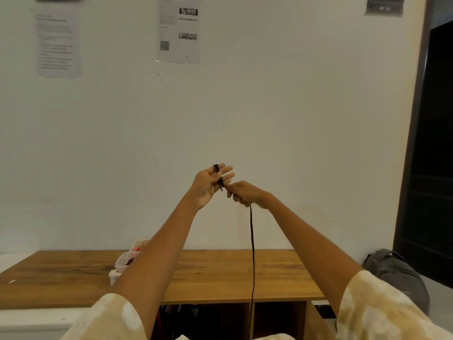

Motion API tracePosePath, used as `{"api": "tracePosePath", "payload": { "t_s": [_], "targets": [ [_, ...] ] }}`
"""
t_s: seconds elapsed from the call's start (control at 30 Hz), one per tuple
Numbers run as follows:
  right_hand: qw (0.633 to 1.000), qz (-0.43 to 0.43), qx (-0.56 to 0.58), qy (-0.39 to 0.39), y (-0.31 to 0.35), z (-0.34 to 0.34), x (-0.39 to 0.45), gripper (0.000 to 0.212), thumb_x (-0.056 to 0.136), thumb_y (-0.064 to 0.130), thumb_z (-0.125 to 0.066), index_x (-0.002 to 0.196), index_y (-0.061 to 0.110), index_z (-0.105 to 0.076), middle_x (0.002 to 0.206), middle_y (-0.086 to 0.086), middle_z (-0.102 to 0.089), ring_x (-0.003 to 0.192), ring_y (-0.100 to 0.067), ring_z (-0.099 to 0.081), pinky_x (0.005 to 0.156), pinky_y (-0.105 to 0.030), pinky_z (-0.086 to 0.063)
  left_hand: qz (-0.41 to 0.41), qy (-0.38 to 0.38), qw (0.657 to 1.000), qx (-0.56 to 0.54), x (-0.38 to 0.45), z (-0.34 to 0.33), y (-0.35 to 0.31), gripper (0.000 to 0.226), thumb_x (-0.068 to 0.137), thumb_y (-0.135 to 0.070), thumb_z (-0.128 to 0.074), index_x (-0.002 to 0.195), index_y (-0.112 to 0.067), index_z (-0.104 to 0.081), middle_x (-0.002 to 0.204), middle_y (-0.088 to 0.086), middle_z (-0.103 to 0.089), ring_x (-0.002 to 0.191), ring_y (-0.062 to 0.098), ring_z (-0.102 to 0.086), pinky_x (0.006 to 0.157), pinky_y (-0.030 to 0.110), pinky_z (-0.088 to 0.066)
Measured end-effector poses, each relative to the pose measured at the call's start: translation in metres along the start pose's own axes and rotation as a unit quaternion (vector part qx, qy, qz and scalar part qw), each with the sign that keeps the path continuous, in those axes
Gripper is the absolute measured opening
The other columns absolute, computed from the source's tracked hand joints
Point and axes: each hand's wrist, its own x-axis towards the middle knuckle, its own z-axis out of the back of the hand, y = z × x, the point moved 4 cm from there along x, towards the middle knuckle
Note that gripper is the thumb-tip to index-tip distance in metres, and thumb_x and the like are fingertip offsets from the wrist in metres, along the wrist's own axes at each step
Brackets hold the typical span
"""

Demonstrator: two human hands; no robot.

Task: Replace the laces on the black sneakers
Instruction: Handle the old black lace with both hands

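Observation:
Both my arms are raised in front of the white wall. A black lace (252, 253) is looped around the straight fingers of my left hand (212, 182), palm facing me. My right hand (245, 193) sits just right of it, fingers curled around the lace, pinching it. From my right hand the lace hangs straight down past the wooden table's front edge and out of the bottom of the view. The black sneakers are not in view.
A wooden table (220, 273) stands against the wall below my arms, with open shelves underneath. A white plastic container (125, 261) sits on it behind my left forearm. A grey backpack (397, 273) lies at the right. Papers hang on the wall; a dark doorway is at the far right.

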Motion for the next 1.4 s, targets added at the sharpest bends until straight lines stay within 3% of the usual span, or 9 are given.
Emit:
{"api": "tracePosePath", "payload": {
  "t_s": [0.17,0.33,0.47,0.63,0.77,1.0,1.13,1.2,1.4],
  "targets": [
    [0.994,0.028,-0.064,0.084,0.020,0.005,-0.008,0.033,0.094,0.045,-0.051,0.083,0.018,-0.066,0.061,0.003,-0.039,0.051,-0.010,-0.031,0.047,-0.020,-0.027,-0.029,-0.066,0.991,0.111,0.003,0.020,-0.001,0.048,0.094,0.009,-0.045,0.140,0.003,-0.033,0.136,0.016,-0.051,0.113,0.027,-0.058,0.092,0.033,-0.049],
    [0.992,0.103,-0.074,0.005,0.061,0.026,-0.006,0.031,0.094,0.033,-0.054,0.082,0.008,-0.065,0.061,0.001,-0.041,0.051,-0.010,-0.034,0.045,-0.017,-0.031,-0.002,0.067,0.936,0.346,-0.006,0.006,-0.004,0.043,0.092,0.011,-0.043,0.128,-0.009,-0.051,0.124,0.009,-0.060,0.108,0.022,-0.062,0.087,0.024,-0.053],
    [0.987,0.099,-0.021,-0.127,0.066,0.052,0.002,0.035,0.097,0.039,-0.049,0.079,0.011,-0.060,0.063,0.000,-0.042,0.050,-0.010,-0.036,0.044,-0.018,-0.032,0.093,0.128,0.948,0.276,-0.011,-0.003,-0.012,0.052,0.089,0.018,-0.025,0.132,-0.004,-0.047,0.126,0.009,-0.060,0.107,0.027,-0.065,0.089,0.030,-0.054],
    [0.987,0.068,-0.009,-0.143,0.032,0.041,0.013,0.031,0.099,0.025,-0.044,0.075,0.007,-0.054,0.060,-0.001,-0.041,0.050,-0.012,-0.035,0.042,-0.019,-0.029,0.105,0.171,0.963,0.178,-0.015,-0.014,-0.017,0.052,0.087,0.019,-0.023,0.122,-0.005,-0.054,0.117,0.008,-0.066,0.104,0.030,-0.066,0.088,0.032,-0.055],
    [0.996,0.008,-0.019,-0.090,0.002,0.016,0.015,0.026,0.087,-0.005,-0.035,0.095,0.004,-0.058,0.065,-0.003,-0.037,0.051,-0.012,-0.029,0.044,-0.022,-0.023,0.079,0.099,0.989,0.075,-0.009,-0.004,-0.010,0.053,0.087,0.020,-0.021,0.132,0.003,-0.042,0.126,0.014,-0.059,0.108,0.028,-0.063,0.090,0.032,-0.054],
    [0.983,0.000,-0.124,0.133,0.018,-0.006,0.000,0.031,0.095,0.030,-0.053,0.110,0.007,-0.067,0.061,0.002,-0.038,0.049,-0.009,-0.029,0.047,-0.019,-0.027,0.031,-0.040,0.992,0.113,0.002,0.022,0.009,0.052,0.093,0.016,-0.022,0.141,-0.001,-0.032,0.141,0.011,-0.046,0.120,0.024,-0.053,0.096,0.031,-0.045],
    [0.989,0.048,-0.123,0.072,0.048,0.013,0.002,0.027,0.093,0.034,-0.057,0.083,0.010,-0.066,0.062,0.003,-0.038,0.052,-0.011,-0.031,0.048,-0.019,-0.031,0.034,0.032,0.963,0.267,-0.005,0.021,0.012,0.047,0.091,0.016,-0.038,0.135,0.001,-0.037,0.116,0.007,-0.055,0.103,0.020,-0.059,0.082,0.021,-0.051],
    [0.993,0.066,-0.092,0.042,0.060,0.024,0.003,0.030,0.092,0.036,-0.058,0.070,0.015,-0.055,0.061,0.003,-0.039,0.050,-0.011,-0.031,0.046,-0.019,-0.031,0.057,0.051,0.960,0.270,-0.008,0.023,0.013,0.055,0.088,0.022,-0.033,0.137,-0.001,-0.038,0.125,0.007,-0.055,0.114,0.023,-0.058,0.084,0.023,-0.052],
    [0.990,0.073,-0.040,-0.113,0.055,0.036,0.014,0.026,0.096,0.032,-0.052,0.084,0.010,-0.055,0.067,-0.001,-0.044,0.054,-0.011,-0.038,0.045,-0.020,-0.034,0.116,0.143,0.968,0.172,-0.020,0.009,0.006,0.062,0.081,0.027,-0.021,0.129,-0.002,-0.048,0.119,0.009,-0.064,0.100,0.024,-0.067,0.082,0.028,-0.056]
  ]
}}
